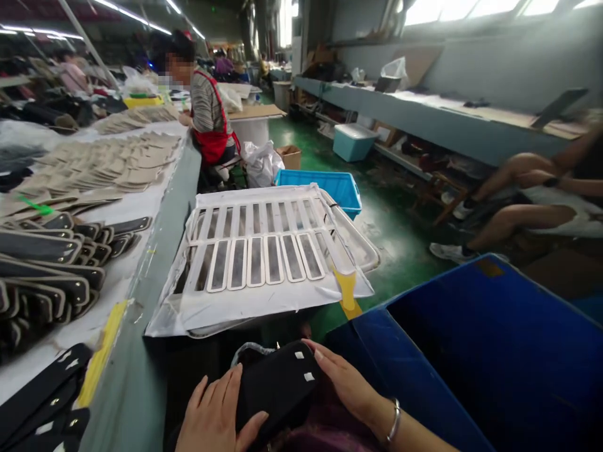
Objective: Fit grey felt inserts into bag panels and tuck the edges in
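Low in the view, both my hands hold a black fabric piece (pixel 277 383) with small white square tabs on it. My left hand (pixel 214 414) grips its near left edge, thumb on top and fingers curled under. My right hand (pixel 346 380), with a bracelet on the wrist, lies along its right edge with the fingers wrapped round it. Just beyond the piece stands a white slatted rack (pixel 259 251) on a plastic-covered tray.
A long table (pixel 141 351) on the left carries rows of black strips (pixel 51 263) and beige pieces (pixel 108 163). A dark blue bin (pixel 475 351) stands at my right. A seated worker in a red apron (pixel 210 107) is further back. Another person's legs (pixel 518 201) stretch in from the right.
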Action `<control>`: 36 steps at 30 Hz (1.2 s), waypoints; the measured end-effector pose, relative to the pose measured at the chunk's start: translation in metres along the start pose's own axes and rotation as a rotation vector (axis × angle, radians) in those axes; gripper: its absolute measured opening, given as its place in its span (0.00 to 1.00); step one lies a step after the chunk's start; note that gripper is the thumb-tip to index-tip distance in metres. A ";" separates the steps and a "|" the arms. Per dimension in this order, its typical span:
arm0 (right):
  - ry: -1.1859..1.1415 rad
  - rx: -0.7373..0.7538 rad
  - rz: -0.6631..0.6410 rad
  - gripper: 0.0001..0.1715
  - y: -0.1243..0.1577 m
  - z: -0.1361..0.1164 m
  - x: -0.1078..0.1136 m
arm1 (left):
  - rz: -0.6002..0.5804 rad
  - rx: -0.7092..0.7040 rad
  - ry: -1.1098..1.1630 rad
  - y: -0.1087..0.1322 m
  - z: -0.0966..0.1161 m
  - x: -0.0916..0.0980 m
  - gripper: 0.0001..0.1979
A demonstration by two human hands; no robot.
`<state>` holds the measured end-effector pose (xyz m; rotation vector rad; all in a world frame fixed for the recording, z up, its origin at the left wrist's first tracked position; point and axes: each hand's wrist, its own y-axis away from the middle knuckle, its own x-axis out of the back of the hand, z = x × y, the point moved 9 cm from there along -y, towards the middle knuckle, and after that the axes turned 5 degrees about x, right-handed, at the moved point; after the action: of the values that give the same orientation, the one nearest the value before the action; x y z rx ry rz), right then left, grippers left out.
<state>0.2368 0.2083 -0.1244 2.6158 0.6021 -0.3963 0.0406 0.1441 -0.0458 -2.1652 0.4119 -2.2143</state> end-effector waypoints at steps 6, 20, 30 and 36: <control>0.102 0.004 0.000 0.33 0.000 -0.005 -0.002 | 0.105 -0.111 -0.013 -0.038 0.054 0.006 0.38; 0.449 0.068 0.058 0.17 -0.013 -0.034 0.004 | -0.067 0.059 0.219 -0.061 0.086 -0.023 0.34; 0.607 0.123 0.042 0.11 -0.015 -0.038 -0.004 | -0.036 0.007 0.179 -0.064 0.092 -0.017 0.36; 0.485 0.107 -0.012 0.16 -0.016 -0.033 0.002 | -0.063 0.054 0.219 -0.069 0.095 -0.010 0.34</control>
<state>0.2371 0.2368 -0.1018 2.8250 0.7654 0.2217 0.1459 0.1964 -0.0416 -1.9431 0.2881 -2.4756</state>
